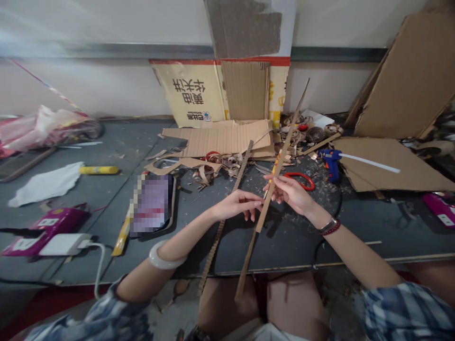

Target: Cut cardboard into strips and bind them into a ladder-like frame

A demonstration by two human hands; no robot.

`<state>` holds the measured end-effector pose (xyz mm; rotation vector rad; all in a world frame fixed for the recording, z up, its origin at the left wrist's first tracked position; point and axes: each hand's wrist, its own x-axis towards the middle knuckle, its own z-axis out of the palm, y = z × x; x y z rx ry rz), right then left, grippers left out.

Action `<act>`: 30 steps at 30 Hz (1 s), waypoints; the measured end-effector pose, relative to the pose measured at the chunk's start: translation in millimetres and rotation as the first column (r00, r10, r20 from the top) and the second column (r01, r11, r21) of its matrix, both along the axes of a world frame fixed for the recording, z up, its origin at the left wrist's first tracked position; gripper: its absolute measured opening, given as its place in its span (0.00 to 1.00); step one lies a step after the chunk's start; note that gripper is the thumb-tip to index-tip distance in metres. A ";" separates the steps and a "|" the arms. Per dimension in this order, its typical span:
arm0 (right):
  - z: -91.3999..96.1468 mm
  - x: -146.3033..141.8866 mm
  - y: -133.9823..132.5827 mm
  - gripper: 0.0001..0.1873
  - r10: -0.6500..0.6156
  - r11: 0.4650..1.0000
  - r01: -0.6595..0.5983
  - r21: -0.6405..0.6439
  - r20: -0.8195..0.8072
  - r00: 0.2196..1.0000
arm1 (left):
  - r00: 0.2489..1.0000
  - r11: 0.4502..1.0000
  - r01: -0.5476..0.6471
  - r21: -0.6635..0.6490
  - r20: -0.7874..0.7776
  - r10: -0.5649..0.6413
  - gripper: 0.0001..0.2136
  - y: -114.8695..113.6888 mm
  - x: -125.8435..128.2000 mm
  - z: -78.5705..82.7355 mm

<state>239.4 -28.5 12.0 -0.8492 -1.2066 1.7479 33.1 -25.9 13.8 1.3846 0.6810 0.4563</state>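
My right hand (pixel 293 192) is closed around a long, flat cardboard strip (pixel 267 211), thumb on top and fingers behind it. The strip slants from upper right down toward my lap, and its lower part looks narrower and darker. At the strip's left edge, my left hand (pixel 240 206) has thumb and forefinger pinched together, with the other fingers loosely bent. Beneath my left wrist lies a ridged corrugated strip (pixel 212 251), running past the table's front edge. Past my right fingers sit red-handled scissors (pixel 302 181), partly hidden by the hand and strip.
Cardboard scraps and curled strips (pixel 206 174) lie behind my hands. A blue glue gun (pixel 332 163) rests at right beside a cardboard sheet (pixel 391 163). To the left are a phone (pixel 152 203), a yellow-handled cutter (pixel 122 235), a white charger (pixel 66 244) and a purple power strip (pixel 64 220).
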 end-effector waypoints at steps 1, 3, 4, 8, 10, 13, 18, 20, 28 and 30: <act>-0.1 0.1 0.1 0.17 -0.009 1.000 0.009 0.006 -0.002 1.000 | 1.000 1.000 0.016 -0.017 0.005 -0.016 0.13 -0.3 -0.6 0.1; -0.7 0.2 0.4 0.18 -0.021 1.000 0.021 0.011 -0.015 1.000 | 0.999 0.997 0.051 -0.058 0.015 -0.050 0.13 -1.4 -1.6 0.6; -1.1 0.2 0.6 0.18 -0.020 1.000 0.021 0.010 -0.023 1.000 | 0.998 0.995 0.068 -0.076 0.019 -0.067 0.13 -2.2 -1.8 1.3; -3.1 0.0 1.5 0.17 0.003 1.000 -0.002 0.003 -0.066 0.998 | 0.990 0.983 0.142 -0.120 0.043 -0.138 0.15 -7.0 0.1 6.0; -3.9 -0.1 1.7 0.16 0.011 1.000 -0.011 0.004 -0.094 0.996 | 0.984 0.975 0.178 -0.133 0.057 -0.172 0.16 -9.0 1.5 7.5; -4.0 -0.1 1.4 0.15 0.018 1.000 -0.017 0.004 -0.109 0.994 | 0.981 0.971 0.188 -0.147 0.074 -0.179 0.17 -9.3 1.9 5.8; -2.6 -1.6 1.9 0.18 0.006 1.000 -0.006 0.005 -0.047 0.999 | 0.989 0.981 0.120 -0.155 0.100 -0.105 0.17 -4.4 0.2 -2.3; -3.5 -3.0 2.3 0.17 -0.041 0.999 0.040 0.025 0.036 0.998 | 0.991 0.989 0.057 -0.139 0.131 -0.038 0.15 -2.7 0.3 -4.1; -7.1 -8.4 -10.2 0.11 -0.315 0.803 -0.017 0.596 0.447 0.837 | 0.923 0.952 -0.293 -0.089 0.235 0.306 0.15 5.5 0.7 -14.1; -6.2 -9.7 -14.4 0.09 -0.356 0.715 -0.115 0.689 0.501 0.789 | 0.907 0.942 -0.326 -0.083 0.255 0.336 0.15 7.9 -0.2 -18.2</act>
